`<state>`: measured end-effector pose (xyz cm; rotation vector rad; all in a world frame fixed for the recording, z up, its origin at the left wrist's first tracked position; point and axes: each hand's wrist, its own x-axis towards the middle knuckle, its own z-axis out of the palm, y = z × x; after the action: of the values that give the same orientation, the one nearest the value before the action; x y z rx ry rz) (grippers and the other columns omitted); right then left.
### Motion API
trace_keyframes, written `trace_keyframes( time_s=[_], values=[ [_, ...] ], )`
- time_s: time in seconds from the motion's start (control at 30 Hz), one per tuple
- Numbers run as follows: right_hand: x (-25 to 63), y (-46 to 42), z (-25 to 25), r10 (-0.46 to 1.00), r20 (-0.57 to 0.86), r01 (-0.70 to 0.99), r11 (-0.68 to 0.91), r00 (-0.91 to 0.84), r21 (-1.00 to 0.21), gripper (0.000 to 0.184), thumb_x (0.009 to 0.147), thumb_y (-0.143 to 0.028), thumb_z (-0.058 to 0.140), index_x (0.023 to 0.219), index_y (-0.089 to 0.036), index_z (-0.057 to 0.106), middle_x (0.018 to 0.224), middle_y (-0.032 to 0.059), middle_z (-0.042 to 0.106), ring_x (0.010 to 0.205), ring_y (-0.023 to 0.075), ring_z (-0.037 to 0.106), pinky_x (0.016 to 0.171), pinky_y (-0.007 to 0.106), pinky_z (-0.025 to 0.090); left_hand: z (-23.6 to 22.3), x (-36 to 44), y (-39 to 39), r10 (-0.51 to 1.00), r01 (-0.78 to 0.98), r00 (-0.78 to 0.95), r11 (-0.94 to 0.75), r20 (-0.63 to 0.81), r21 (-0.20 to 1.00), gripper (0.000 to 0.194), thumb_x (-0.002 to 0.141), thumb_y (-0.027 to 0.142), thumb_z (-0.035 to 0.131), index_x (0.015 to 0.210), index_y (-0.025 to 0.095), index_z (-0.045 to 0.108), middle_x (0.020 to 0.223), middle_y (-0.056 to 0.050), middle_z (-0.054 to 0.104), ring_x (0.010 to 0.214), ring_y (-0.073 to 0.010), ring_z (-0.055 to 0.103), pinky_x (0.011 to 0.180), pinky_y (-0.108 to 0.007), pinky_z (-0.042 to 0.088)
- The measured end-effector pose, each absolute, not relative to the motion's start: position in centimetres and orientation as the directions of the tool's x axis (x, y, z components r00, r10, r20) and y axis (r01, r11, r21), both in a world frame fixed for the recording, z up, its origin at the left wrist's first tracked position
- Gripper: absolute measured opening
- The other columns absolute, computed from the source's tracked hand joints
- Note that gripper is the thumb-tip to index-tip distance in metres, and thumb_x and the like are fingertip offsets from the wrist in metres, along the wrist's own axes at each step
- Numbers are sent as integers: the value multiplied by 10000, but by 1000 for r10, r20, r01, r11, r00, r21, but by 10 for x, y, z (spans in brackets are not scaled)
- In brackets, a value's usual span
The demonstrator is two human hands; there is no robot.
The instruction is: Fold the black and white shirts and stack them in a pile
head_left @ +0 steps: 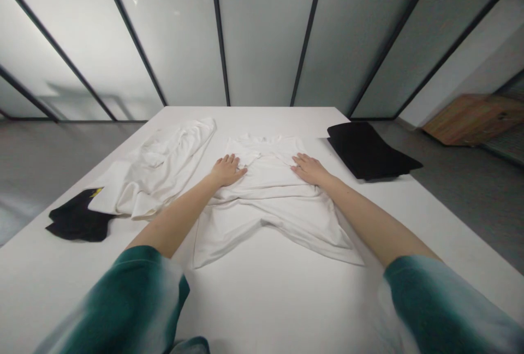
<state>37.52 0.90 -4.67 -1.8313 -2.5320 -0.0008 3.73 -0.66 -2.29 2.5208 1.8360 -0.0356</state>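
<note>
A white T-shirt (278,206) lies spread on the table in front of me, its neckline at the far side and its wrinkled hem arching toward me. My left hand (228,170) rests flat on its upper left part, fingers stretched out. On the upper right part lies my right hand (309,169), palm down with fingers extended. Neither hand grips the cloth. Creases run across the shirt between and below the hands.
Left of the shirt, a crumpled white garment (159,163) partly covers a black cloth (79,217) with a yellow mark. Folded black fabric (368,149) lies at the right edge of the white table (278,310). Beyond stand frosted panels (266,31); a wooden piece (470,119) is far right.
</note>
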Motion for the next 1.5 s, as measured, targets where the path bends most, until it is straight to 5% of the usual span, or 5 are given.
trace_keyframes(
  time_s=[0.2, 0.43, 0.83, 1.2, 1.5],
  values=[
    [370, 46, -34, 953, 52, 953, 295, -299, 71, 570, 1009, -433, 280, 1492, -167, 425, 1573, 143, 370, 1442, 300, 341, 1148, 496, 291, -18, 42, 40, 971, 971, 236, -237, -39, -38, 753, 960, 619, 272, 1533, 133, 320, 1628, -162, 251, 1498, -327, 215, 1186, -486, 205],
    [348, 10, -17, 971, 106, 977, 208, -212, 46, 539, 985, -460, 342, 1388, -158, 534, 1391, 184, 561, 1281, 333, 494, 1076, 504, 341, -5, 67, 6, 971, 976, 217, -218, 105, -2, 582, 963, 529, 328, 1354, 150, 535, 1352, -155, 592, 1266, -305, 516, 1052, -432, 393],
    [347, 21, -40, 985, -91, 989, 146, -147, -21, 755, 976, -643, 188, 1583, -198, 236, 1631, 165, 219, 1501, 358, 151, 1160, 579, 183, -33, 72, 18, 989, 992, 125, -123, -76, 26, 869, 915, 713, 217, 1578, 152, 222, 1647, -166, 182, 1501, -394, 160, 1181, -537, 182],
    [345, 13, -25, 957, 167, 971, 228, -237, 71, 586, 991, -489, 332, 1434, -132, 473, 1483, 198, 460, 1354, 335, 413, 1117, 489, 292, -21, 64, 7, 953, 973, 230, -232, 196, -17, 590, 971, 522, 323, 1388, 154, 518, 1443, -150, 524, 1342, -297, 451, 1095, -419, 356],
    [367, -74, -33, 981, -144, 991, 133, -128, 27, 745, 978, -618, 207, 1586, -187, 226, 1648, 158, 155, 1507, 333, 150, 1184, 523, 176, -29, 44, -52, 954, 954, 297, -299, -50, -39, 799, 951, 673, 243, 1581, 180, 237, 1647, -150, 186, 1517, -333, 150, 1194, -468, 192]
  ],
)
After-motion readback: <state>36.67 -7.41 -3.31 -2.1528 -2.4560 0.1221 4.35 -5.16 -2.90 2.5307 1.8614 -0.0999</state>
